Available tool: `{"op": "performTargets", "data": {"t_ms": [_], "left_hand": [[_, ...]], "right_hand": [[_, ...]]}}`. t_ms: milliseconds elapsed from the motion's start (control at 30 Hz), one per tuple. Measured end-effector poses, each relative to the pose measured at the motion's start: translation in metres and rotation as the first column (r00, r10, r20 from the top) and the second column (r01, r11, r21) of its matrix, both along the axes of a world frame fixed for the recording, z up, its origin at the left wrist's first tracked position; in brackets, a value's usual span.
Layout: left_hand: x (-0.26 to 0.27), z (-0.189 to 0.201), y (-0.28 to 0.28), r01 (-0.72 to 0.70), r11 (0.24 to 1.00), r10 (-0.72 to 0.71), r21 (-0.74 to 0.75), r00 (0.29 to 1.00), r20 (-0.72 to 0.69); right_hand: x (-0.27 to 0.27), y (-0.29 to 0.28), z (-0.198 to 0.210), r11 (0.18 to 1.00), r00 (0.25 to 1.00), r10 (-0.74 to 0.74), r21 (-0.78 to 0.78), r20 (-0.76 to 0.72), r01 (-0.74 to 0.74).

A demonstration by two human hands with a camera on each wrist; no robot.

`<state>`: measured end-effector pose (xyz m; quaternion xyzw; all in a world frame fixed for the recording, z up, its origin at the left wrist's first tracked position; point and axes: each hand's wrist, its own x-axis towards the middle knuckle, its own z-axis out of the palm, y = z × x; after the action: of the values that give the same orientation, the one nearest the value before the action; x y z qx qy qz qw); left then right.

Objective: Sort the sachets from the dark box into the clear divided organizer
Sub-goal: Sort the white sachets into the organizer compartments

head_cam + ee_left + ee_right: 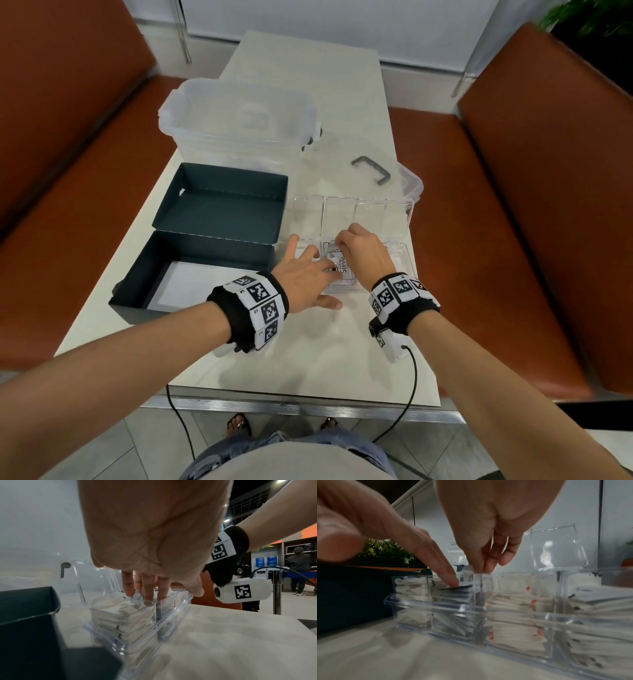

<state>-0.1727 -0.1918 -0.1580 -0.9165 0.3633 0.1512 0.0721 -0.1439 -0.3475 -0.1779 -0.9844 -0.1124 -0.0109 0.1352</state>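
Observation:
The clear divided organizer (342,290) lies right of the open dark box (212,247), its front compartments holding stacks of white sachets (111,609). My left hand (310,274) reaches over it with straight fingers (147,588), which press down on a stack in the second compartment from the left. My right hand (356,248) hovers over the same compartment. Its curled fingertips (481,566) pinch the far end of a white "Stevia" sachet (342,266) at the top of that stack. The dark box shows only a white sheet (191,284) inside.
The organizer's clear lid (352,212) lies open behind it. A large clear tub (236,120) stands behind the dark box, and its lid with a grey handle (371,169) lies to the right. Orange benches (531,205) flank the table. A person stands far off (298,568).

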Motion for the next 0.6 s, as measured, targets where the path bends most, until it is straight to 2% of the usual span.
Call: {"op": "performTargets", "data": {"t_ms": [200, 367, 600], "left_hand": [[-0.0003, 0.0007, -0.0002, 0.002, 1.0, -0.002, 0.005, 1.0, 0.009], [-0.0013, 0.001, -0.0008, 0.001, 1.0, -0.001, 0.006, 1.0, 0.016], [-0.0016, 0.0027, -0.001, -0.004, 1.0, 0.004, 0.017, 1.0, 0.021]], "right_hand": [[0.0034, -0.0002, 0.0004, 0.997, 0.996, 0.008, -0.082, 0.084, -0.001], [0.0061, -0.0002, 0.0012, 0.979, 0.996, 0.089, -0.187, 0.024, -0.083], [0.0088, -0.0009, 0.0031, 0.978, 0.997, 0.08, -0.193, 0.0, -0.078]]}}
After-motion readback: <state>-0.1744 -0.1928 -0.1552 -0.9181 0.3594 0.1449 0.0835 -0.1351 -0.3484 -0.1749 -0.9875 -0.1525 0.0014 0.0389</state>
